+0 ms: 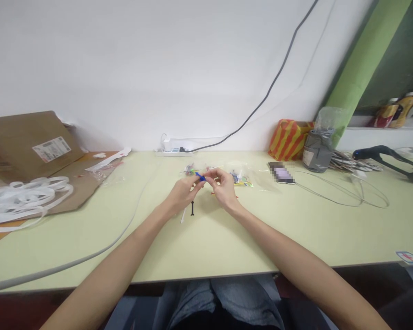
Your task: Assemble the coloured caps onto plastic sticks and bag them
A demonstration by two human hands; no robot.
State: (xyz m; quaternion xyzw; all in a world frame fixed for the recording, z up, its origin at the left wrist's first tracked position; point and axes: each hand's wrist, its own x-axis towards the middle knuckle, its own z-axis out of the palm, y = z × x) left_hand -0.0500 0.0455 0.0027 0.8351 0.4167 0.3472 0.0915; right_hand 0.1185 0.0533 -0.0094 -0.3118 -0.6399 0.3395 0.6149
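Observation:
Between both hands, just above the table, is a small blue plastic piece (200, 177). My left hand (184, 191) pinches it from the left, thumb and forefinger pressed together. From the right, the fingertips of my right hand (223, 185) close on the same piece. Its exact kind is too small to make out. Below my left hand lie a black stick-like part (192, 209) and a white arrow-tipped part (183, 216). Small red parts (237, 197) show partly from under my right hand. Behind the hands are clear bags with small coloured parts (241, 178).
A power strip (174, 153) stands against the wall. At left are a cardboard box (30, 142) and coiled white strap (37, 197); a grey cable (99, 250) crosses the table. To the right lie a phone (282, 175), a striped bag (289, 140) and a black frame-like object (388, 158).

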